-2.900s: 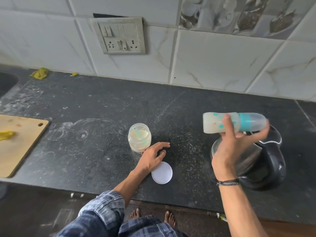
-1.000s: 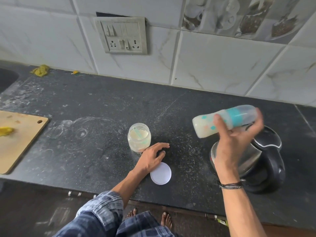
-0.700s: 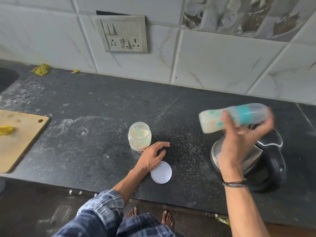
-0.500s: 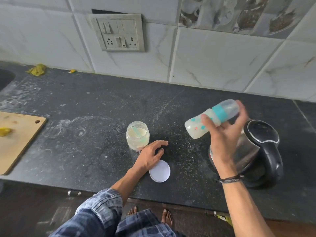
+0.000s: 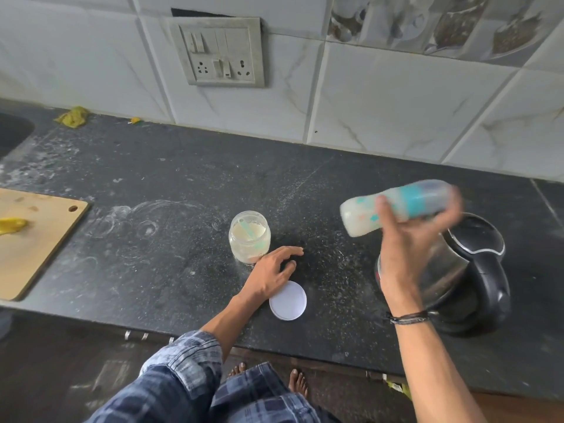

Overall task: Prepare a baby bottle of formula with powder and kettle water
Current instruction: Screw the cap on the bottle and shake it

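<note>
Obs.: baby bottle [image 5: 410,201] is in the air over the right part of the table [image 5: 152,178], in front of the kettle [image 5: 470,270] and above it. It lies close to level, base toward the left and a little lower, capped end toward the right. Contents are milky white. Teal collar and clear cap are on. The outline is smeared, so I judge this to be the mixing shake.

Right hand [image 5: 406,251]: wrapped round the bottle's middle, thumb across the near side, fingers behind near the collar.

Left hand [image 5: 271,273]: flat on the table, fingers spread and loosely bent, holding nothing. It sits just beside the powder jar [image 5: 249,236]; I cannot tell if it touches the glass. The jar is open with a teal scoop [image 5: 245,232] inside. Its white lid [image 5: 287,300] lies on the table at the wrist.

Handling, as judgement:
- The bottle looks like light, stiff plastic; the liquid supplies most of the weight and will slosh toward whichever end is lower.
- The smooth wall may be slick if powder or water got onto it.
- The body between base and collar is the best place to hold it, as here. The cap probably only snaps on and could pop off if gripped.
- The collar seal matters: a loose thread would leak when the bottle is level.
- The kettle may be hot, so keep knuckles off the steel.
</note>
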`<state>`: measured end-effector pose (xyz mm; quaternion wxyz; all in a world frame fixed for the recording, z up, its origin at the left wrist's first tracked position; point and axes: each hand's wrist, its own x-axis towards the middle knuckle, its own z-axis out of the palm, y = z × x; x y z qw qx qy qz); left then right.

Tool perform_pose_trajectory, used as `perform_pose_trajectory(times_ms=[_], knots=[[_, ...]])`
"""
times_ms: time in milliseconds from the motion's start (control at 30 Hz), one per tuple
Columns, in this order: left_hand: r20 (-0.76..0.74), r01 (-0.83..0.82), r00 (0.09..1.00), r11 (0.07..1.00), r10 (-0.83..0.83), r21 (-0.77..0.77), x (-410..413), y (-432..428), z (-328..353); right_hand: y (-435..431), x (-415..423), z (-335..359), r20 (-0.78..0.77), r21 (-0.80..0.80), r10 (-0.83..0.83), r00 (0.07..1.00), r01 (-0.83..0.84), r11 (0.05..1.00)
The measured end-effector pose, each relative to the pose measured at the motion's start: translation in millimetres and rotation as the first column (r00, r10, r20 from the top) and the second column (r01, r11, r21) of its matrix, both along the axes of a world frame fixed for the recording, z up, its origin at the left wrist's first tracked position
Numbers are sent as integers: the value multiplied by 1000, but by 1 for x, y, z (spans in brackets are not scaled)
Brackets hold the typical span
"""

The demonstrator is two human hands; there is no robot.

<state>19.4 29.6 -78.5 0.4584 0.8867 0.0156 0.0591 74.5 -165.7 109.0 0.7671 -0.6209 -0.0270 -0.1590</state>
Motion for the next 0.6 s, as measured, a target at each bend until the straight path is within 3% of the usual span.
perform_pose_trajectory(times_ms=[67, 233, 367, 500, 600], knots=[[3, 10, 1000, 1000, -10, -4, 0, 1, 0, 0, -4, 0, -36, -39, 75, 997, -76, 996], [6, -1, 1000, 1000, 1, -4, 0, -1, 2, -1, -9, 6, 77, 51, -95, 992, 92, 995], [-4, 11, 1000, 1000, -11, -6, 0, 0, 1, 0, -13, 2, -32, -65, 101, 994, -103, 993], [1, 6, 1000, 1000, -6, -18, -1, -1, 2, -1, -10, 7, 81, 34, -53, 995, 50, 998], [-3, 9, 1000, 1000, -9, -12, -1, 0, 1, 3, -3, 2, -12, -108, 100, 995, -100, 989]])
